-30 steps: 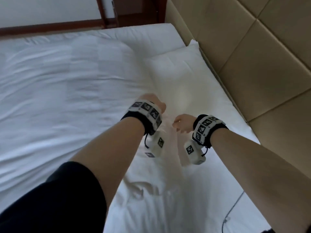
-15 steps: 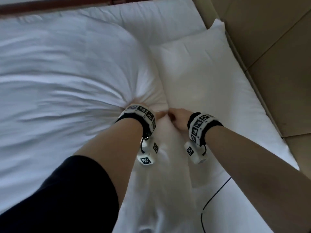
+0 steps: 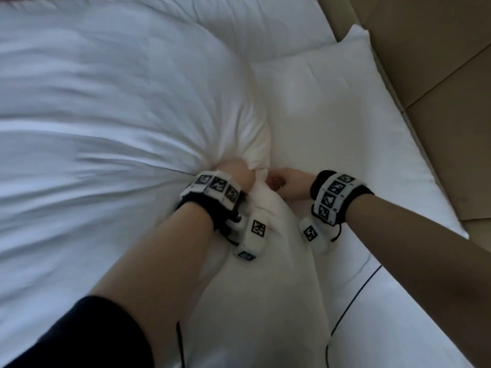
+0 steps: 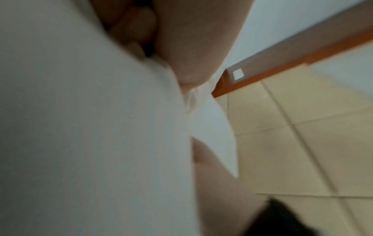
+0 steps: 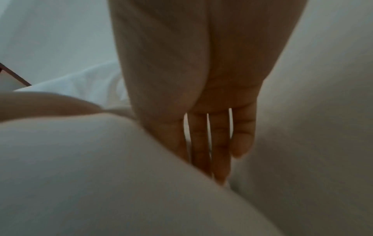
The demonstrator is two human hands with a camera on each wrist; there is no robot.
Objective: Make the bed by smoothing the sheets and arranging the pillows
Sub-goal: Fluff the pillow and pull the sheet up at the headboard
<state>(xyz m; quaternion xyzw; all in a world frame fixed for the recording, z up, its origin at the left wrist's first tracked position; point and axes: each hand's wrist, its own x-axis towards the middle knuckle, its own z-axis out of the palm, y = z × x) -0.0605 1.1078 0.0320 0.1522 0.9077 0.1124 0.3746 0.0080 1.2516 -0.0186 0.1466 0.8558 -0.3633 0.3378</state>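
A puffy white duvet covers the left of the bed, drawn into a bunch at its near right corner. My left hand grips that bunch; in the left wrist view its curled fingers clamp the cloth and a loose corner sticks out. A white pillow lies flat along the right edge. My right hand is beside the left, between duvet and pillow. In the right wrist view its fingers are straight and slide down against the duvet fold, holding nothing.
A tan padded headboard runs along the right, close behind the pillow. A thin black cable lies over the white sheet at the lower right. A wooden rail shows in the left wrist view.
Both hands have gone forward toward the pillow with the duvet's edge, and the duvet has bunched up and puffed beside it. The view has drawn closer.
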